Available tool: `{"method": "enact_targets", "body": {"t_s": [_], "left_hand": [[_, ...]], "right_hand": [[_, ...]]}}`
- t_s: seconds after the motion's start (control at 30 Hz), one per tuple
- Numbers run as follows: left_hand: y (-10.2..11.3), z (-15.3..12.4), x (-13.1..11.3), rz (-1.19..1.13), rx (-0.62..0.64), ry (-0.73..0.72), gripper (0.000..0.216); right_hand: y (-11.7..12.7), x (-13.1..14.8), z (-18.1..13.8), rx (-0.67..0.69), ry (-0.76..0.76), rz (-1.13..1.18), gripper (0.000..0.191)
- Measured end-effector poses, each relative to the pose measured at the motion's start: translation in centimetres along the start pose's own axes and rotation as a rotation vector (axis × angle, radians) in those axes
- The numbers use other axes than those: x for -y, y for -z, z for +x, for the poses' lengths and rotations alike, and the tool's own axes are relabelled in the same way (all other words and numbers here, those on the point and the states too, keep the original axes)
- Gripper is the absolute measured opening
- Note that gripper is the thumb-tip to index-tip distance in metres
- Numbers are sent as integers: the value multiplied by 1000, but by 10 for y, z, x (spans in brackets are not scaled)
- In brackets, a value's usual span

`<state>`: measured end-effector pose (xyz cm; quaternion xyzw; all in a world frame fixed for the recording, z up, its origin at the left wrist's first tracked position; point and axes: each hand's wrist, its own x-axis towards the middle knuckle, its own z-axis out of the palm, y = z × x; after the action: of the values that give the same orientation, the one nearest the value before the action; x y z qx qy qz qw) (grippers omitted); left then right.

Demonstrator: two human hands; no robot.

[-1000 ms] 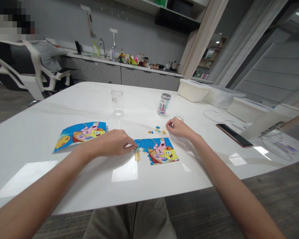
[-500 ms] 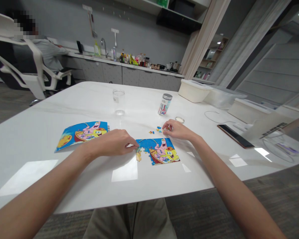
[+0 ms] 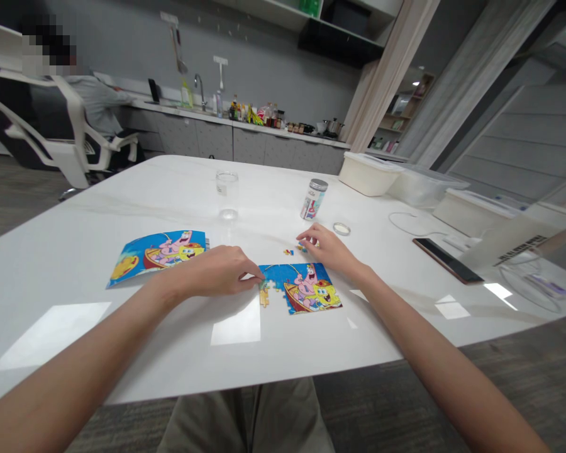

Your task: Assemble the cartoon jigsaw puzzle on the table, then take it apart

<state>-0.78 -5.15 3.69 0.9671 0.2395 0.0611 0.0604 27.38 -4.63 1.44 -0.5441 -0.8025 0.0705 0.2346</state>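
Observation:
A partly assembled jigsaw puzzle (image 3: 311,292) with a pink starfish and a yellow sponge figure in a boat lies flat on the white table. Its lower left has a gap. My left hand (image 3: 221,270) has its fingers pressed together at the puzzle's upper left edge. Beyond the puzzle, my right hand (image 3: 329,250) hovers over loose pieces, its fingers curved and apart, partly hiding them. One loose puzzle piece (image 3: 288,252) shows left of those fingertips. Behind my left wrist lies a slightly curled picture sheet (image 3: 155,257) with the same scene.
A clear open jar (image 3: 227,196) and a silver-lidded printed canister (image 3: 314,200) stand farther back, near a round lid (image 3: 341,229). Storage boxes (image 3: 370,174), a dark phone-like slab (image 3: 446,260) and cables are at right. A person sits in a white-framed chair (image 3: 70,119) at far left.
My right hand has shifted a little left over the loose pieces, its fingers stretching out and covering more of them. My left hand stays at the puzzle's edge. The view has shifted slightly.

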Motion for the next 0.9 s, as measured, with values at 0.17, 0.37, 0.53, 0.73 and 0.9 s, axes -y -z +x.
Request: {"method": "enact_targets", "body": {"t_s": [0.17,0.37,0.53,0.73,0.9], "left_hand": [[-2,-1,2,1,-7,-6,27],[-3,0,3,-7,-9,-9,27],[-4,0,4,-11,-37,-32,26],[-3,0,3,-22,-33,-22,26],[-3,-1,4,-12,-37,-34,26]], "right_hand": [[-3,-6,1,-12,-64,-13,21],[-6,-4,0,16,-159,-100,26],[-3,-12,1,63,-163,-119,25],[-1,-13,1,-15,-132,-99,19],[0,-10,1,28,-97,-63,9]]}}
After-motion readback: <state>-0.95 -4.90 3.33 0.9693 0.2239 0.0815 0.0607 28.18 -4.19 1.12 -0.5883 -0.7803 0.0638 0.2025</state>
